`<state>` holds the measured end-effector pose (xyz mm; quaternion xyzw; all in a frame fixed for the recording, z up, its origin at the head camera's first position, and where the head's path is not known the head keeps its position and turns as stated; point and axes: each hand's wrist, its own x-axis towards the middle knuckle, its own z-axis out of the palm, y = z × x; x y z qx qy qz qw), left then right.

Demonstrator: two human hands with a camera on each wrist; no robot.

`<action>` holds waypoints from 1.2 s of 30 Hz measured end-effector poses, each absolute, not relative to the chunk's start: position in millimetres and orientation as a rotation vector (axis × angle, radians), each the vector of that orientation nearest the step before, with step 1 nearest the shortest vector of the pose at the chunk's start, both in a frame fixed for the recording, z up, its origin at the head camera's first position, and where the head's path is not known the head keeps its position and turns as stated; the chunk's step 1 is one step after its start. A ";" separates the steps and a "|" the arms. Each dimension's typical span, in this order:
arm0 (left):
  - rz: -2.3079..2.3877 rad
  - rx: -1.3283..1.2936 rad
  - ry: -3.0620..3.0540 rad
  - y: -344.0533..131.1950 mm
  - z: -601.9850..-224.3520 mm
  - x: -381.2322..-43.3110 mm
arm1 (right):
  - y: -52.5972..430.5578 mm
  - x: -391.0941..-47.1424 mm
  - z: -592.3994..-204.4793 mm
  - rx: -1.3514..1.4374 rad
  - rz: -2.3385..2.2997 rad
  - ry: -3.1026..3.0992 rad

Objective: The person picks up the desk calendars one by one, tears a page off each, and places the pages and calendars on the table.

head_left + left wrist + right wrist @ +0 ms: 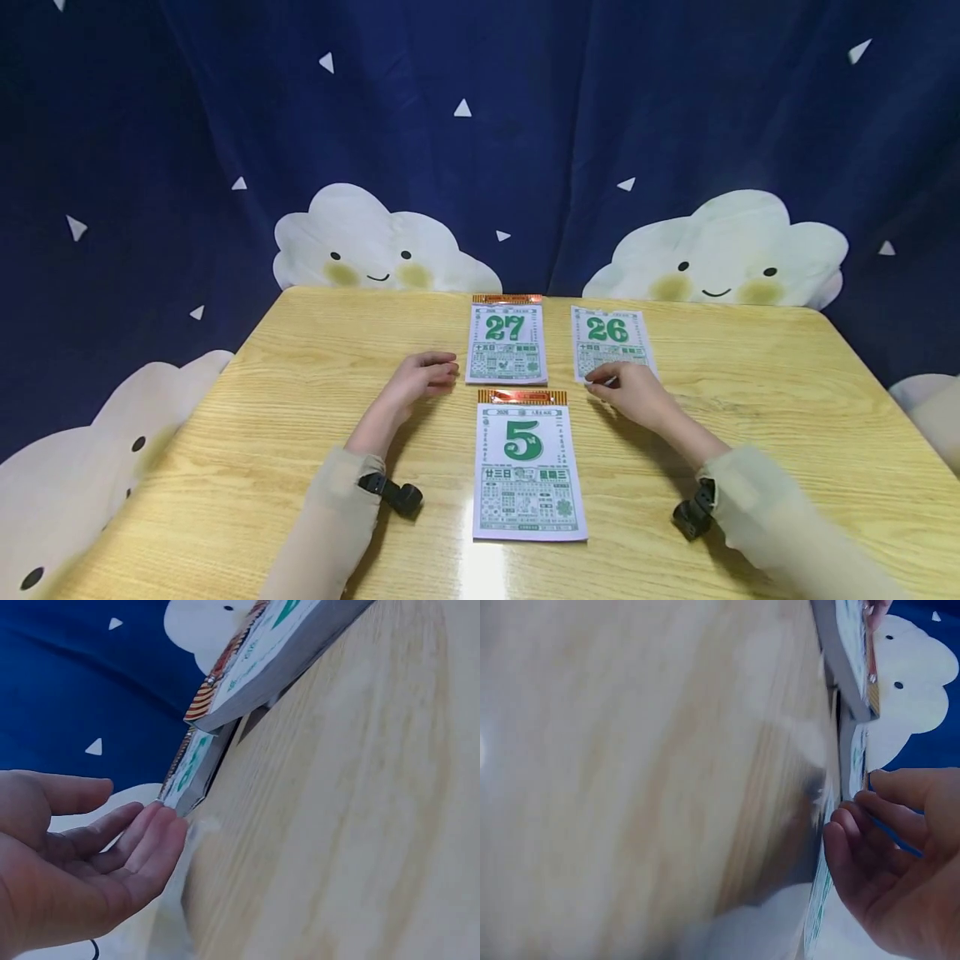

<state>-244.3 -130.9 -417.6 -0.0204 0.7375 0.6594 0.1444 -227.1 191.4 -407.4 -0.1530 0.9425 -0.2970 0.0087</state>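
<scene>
In the head view, three printed date pages lie on the wooden table. A tear-off calendar (506,343) showing 27 sits at the back middle, bound with a red and gold strip. Nearer lies a larger-looking tear-off calendar (528,475) showing 5, also with a red strip. To the right, a loose calendar sheet (609,343) shows 26. My left hand (422,377) hovers left of the 27 calendar, fingers extended and apart from it. Over the lower edge of the 26 sheet is my right hand (633,392), fingers loosely bent, thumb apart from the fingertips in the right wrist view.
The wooden table (300,400) has rounded far corners. Behind it hangs a dark blue curtain (420,150) with white triangles and smiling clouds. A black wrist camera (401,496) is strapped at the left sleeve, another camera (693,510) at the right.
</scene>
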 end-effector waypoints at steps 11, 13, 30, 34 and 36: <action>1.869 -0.007 2.099 -128.5 -413.4 -226.6 | 176.5 -207.9 -409.4 -0.309 -1.074 2.843; 1.858 0.006 2.077 -128.8 -414.4 -223.9 | 174.2 -205.2 -410.4 -0.303 -1.100 2.829; 1.727 0.084 1.976 -121.8 -415.7 -212.1 | 157.1 -187.4 -412.1 -0.148 -1.199 2.685; 1.675 0.100 2.037 -118.5 -416.0 -211.0 | 154.6 -184.6 -410.6 -0.118 -1.163 2.683; 1.642 0.115 2.071 -116.6 -415.2 -209.9 | 153.9 -183.8 -410.3 -0.098 -1.156 2.680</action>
